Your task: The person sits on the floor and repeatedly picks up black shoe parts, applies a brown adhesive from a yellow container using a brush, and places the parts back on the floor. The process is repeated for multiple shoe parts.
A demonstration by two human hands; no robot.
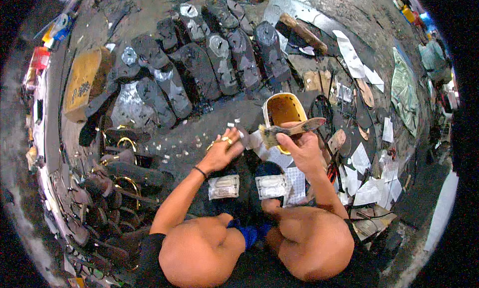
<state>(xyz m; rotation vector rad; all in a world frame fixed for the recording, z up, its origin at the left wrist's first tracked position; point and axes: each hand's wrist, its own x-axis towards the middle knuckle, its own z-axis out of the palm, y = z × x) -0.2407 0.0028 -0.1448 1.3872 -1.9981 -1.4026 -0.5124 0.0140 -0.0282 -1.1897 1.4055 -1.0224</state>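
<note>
My right hand [305, 151] grips a curved brown piece [308, 125], like a thin sandal sole, with a dark, rough-looking left end. Thumb in front and fingers behind, it is held level. Just beyond it, a cream-rimmed tub [267, 110] with a yellow-brown inside is partly hidden by the piece and my fingers. My left hand [223, 149] hovers over the dark floor to the left, fingers apart and slightly blurred, holding nothing I can see. Yellowish rings or bits show on its fingers, and a dark band circles the wrist.
Several dark sole-shaped pieces [197, 71] lie in rows ahead. A worn yellow-brown block [85, 83] stands far left, above a pile of dark sandals [107, 203]. Paper scraps [371, 191] and straps litter the right. My sandalled feet [272, 187] are below my hands.
</note>
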